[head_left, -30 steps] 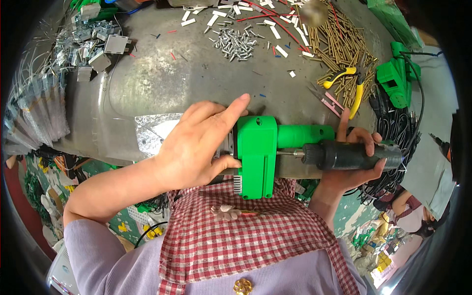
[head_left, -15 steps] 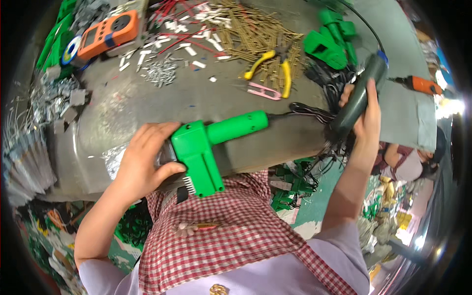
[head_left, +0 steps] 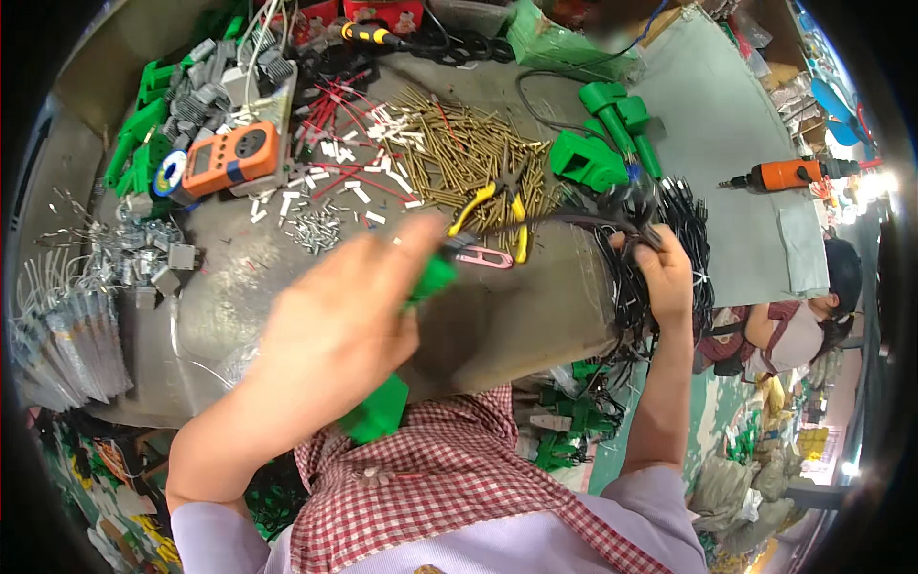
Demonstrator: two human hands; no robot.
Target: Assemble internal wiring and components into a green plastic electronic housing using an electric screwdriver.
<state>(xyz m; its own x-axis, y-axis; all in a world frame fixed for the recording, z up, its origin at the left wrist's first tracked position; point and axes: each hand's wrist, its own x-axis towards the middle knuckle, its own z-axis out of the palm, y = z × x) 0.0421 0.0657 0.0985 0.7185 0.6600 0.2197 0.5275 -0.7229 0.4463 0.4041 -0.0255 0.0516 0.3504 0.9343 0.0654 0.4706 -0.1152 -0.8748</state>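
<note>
In the head view, your left hand, blurred, curls around the green tool at the near edge of the table. Your right hand has its fingers closed on a black cord stretching toward the tool. Pliers with yellow handles lie beyond, on brass rods.

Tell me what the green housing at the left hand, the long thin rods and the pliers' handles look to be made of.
Green housing: probably moulded plastic, judging by its even, saturated colour; blur leaves the finish open.
Rods: metal, perhaps brass or brass-plated, from their golden sheen.
Pliers' handles: likely smooth plastic or rubber sleeves, given the bright solid yellow.
</note>
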